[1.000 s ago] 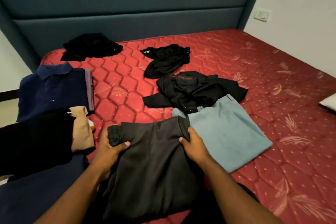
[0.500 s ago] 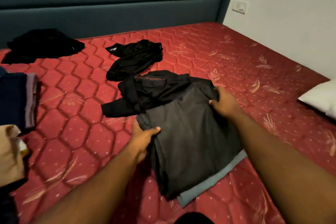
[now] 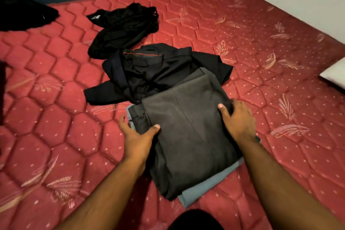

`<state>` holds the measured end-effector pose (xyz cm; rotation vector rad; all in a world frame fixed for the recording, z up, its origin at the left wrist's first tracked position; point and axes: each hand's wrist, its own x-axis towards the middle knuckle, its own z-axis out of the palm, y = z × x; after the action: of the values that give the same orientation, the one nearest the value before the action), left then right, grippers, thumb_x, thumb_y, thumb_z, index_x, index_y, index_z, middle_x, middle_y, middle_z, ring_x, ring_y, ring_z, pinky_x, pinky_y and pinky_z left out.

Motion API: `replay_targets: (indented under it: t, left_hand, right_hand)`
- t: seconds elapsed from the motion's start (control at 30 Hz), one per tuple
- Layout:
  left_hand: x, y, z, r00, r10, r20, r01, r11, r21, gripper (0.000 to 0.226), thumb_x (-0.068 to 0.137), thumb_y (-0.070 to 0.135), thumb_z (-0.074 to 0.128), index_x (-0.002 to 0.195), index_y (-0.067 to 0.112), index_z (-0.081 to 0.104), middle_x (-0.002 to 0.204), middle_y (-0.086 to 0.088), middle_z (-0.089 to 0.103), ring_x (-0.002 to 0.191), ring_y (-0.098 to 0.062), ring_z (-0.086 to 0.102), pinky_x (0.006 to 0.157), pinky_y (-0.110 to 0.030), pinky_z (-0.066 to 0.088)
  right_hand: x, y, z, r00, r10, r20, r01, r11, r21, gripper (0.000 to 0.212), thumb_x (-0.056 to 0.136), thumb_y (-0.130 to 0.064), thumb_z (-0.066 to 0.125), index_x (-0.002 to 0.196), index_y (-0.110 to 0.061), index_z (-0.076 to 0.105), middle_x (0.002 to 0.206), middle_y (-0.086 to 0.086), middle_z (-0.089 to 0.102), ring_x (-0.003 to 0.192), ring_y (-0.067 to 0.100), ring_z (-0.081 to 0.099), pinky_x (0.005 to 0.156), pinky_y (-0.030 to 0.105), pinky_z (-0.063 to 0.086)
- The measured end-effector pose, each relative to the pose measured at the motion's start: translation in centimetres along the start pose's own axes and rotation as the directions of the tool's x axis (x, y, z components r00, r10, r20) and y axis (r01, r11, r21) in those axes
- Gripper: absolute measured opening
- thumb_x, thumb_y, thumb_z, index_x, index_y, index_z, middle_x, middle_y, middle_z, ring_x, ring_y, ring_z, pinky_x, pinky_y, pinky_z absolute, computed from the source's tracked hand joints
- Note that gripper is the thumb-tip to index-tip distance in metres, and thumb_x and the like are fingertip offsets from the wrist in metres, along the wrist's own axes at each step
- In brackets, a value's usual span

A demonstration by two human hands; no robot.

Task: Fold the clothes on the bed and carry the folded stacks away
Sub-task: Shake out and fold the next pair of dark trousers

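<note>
Dim, soft indoor light; slight blur, edges bowed by wide-angle.

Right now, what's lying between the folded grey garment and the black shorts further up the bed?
In the head view, a crumpled black shirt lies between the folded grey garment and the black shorts.

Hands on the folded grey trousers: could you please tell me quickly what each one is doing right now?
Left hand: grips the left edge of the folded grey trousers.
Right hand: grips the trousers' right edge.
</note>
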<state>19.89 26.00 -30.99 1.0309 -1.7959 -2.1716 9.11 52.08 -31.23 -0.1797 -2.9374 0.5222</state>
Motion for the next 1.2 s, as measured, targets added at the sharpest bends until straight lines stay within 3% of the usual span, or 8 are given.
replay_targets:
  t: [0.13,0.33,0.53,0.7,0.8,0.93,1.07,1.2]
  left_hand:
    - [-6.3,-1.8,-1.6,0.996,-0.084,-0.01,0.084,0.995,0.058,0.119,0.044,0.044,0.09,0.14,0.045,0.019,0.127,-0.001,0.062,0.105,-0.018,0.067,0.098,-0.045,0.051]
    - [-11.6,-2.8,-0.1,0.981,-0.195,-0.003,0.195,0.98,-0.035,0.055,0.078,-0.002,0.076,0.117,0.018,0.042,0.105,-0.008,0.065,0.075,-0.02,0.066,0.044,-0.03,0.053]
    - [-12.5,-2.9,-0.1,0.889,-0.412,0.202,0.411,0.91,0.049,0.038,0.083,-0.005,0.07,0.11,0.014,0.051,0.093,-0.007,0.069,0.062,-0.024,0.065,0.043,-0.034,0.053]
    - [-12.0,-4.1,-1.2,0.93,-0.347,0.118,0.334,0.935,0.117,0.035,0.086,-0.003,0.068,0.113,0.002,0.047,0.081,-0.015,0.061,0.042,-0.02,0.05,0.037,-0.027,0.047]
    - [-10.7,-3.9,-1.4,0.999,-0.05,-0.008,0.051,0.981,0.188,0.042,0.08,-0.006,0.068,0.106,0.021,0.048,0.091,-0.013,0.062,0.062,-0.024,0.059,0.053,-0.034,0.051]
    - [-6.7,-1.8,-1.4,0.795,0.591,0.133,-0.537,0.585,0.608,0.065,0.077,0.018,0.06,0.139,0.017,0.043,0.136,-0.009,0.047,0.125,-0.025,0.043,0.108,-0.037,0.033]
    - [-1.7,-0.2,0.3,0.745,0.284,0.604,-0.628,-0.009,0.778,0.077,0.081,0.069,0.017,0.152,0.039,0.021,0.164,-0.002,0.007,0.15,-0.028,0.0,0.117,-0.057,0.007]
    - [3.6,-0.2,-0.9,0.623,0.447,0.642,-0.695,-0.059,0.716,0.072,0.086,0.07,0.028,0.149,0.036,0.034,0.164,-0.005,0.001,0.15,-0.026,0.0,0.112,-0.064,0.009]
  right_hand:
    - [-2.2,2.5,-2.6,0.984,0.156,0.081,-0.136,0.969,-0.206,0.061,0.087,-0.067,0.042,0.11,-0.013,0.057,0.11,0.019,0.062,0.107,0.038,0.058,0.088,0.045,0.045]
    - [-2.8,2.2,-4.1,0.987,-0.081,0.137,0.125,0.93,-0.346,0.039,0.096,-0.047,0.045,0.118,-0.017,0.055,0.111,0.015,0.065,0.104,0.034,0.06,0.084,0.041,0.048]
    - [-0.9,1.9,-7.9,0.982,-0.124,0.142,0.166,0.928,-0.334,0.039,0.092,-0.045,0.054,0.122,-0.02,0.053,0.116,0.014,0.058,0.109,0.035,0.057,0.083,0.042,0.047]
    - [-5.8,1.0,-3.8,0.898,-0.37,0.239,0.418,0.886,-0.199,0.068,0.089,-0.067,0.032,0.127,-0.018,0.058,0.134,0.013,0.053,0.121,0.036,0.05,0.097,0.047,0.042]
    - [-7.1,0.0,-2.1,0.836,-0.387,0.39,0.465,0.876,-0.128,0.092,0.076,-0.081,0.003,0.143,-0.031,0.042,0.156,0.002,0.03,0.143,0.026,0.026,0.114,0.048,0.024]
    - [-5.6,-2.6,-2.3,0.857,-0.463,0.227,0.483,0.875,-0.037,0.08,0.083,-0.072,0.017,0.144,-0.027,0.043,0.157,0.005,0.029,0.145,0.027,0.022,0.116,0.049,0.021]
    - [-3.3,-5.6,-0.2,0.723,-0.467,0.509,0.581,0.81,-0.082,0.064,0.091,-0.066,0.025,0.137,-0.029,0.05,0.149,0.002,0.041,0.14,0.024,0.032,0.114,0.046,0.024]
    - [0.9,-9.6,1.2,0.792,-0.598,0.122,0.603,0.798,-0.004,0.04,0.089,-0.045,0.043,0.1,-0.015,0.067,0.107,0.006,0.065,0.103,0.028,0.059,0.09,0.039,0.047]
